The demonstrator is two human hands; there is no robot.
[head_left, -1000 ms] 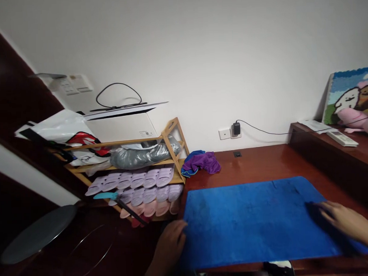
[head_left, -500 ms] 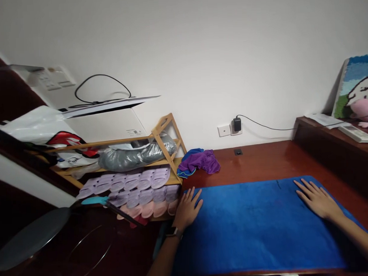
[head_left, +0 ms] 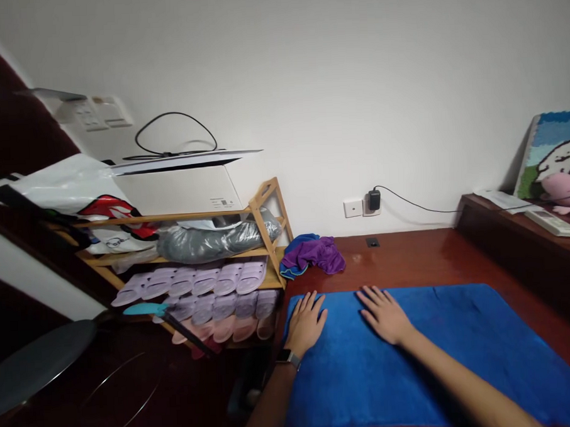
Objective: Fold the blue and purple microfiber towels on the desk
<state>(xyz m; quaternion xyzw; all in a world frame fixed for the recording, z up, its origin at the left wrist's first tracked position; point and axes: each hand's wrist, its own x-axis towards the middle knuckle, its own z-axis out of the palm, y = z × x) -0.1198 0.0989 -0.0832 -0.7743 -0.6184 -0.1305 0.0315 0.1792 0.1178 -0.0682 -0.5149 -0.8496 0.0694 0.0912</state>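
A blue cloth point(head_left: 451, 345) lies spread flat over the reddish-brown wooden table point(head_left: 423, 248). My left hand point(head_left: 306, 323) rests palm down on the cloth's far left corner, fingers spread; a dark watch is on that wrist. Flat on the cloth near its far edge, a little right of the left hand, is my right hand point(head_left: 386, 313), also with fingers apart. Neither hand holds anything. Just beyond my left hand sits a crumpled purple and blue cloth point(head_left: 317, 255), touched by neither hand.
Left of the table stands a wooden rack point(head_left: 265, 220) with lilac and pink slippers point(head_left: 205, 280), a white box point(head_left: 180, 190) and a plastic bag point(head_left: 71, 185). A black plug point(head_left: 374, 199) trails a cable rightward. On the right ledge lie a remote control point(head_left: 554, 222) and a pink plush toy point(head_left: 562, 189).
My right hand has moved left across the blue cloth, from near its right corner toward my left hand. My left hand stays at the left corner. The camera view has shifted slightly.
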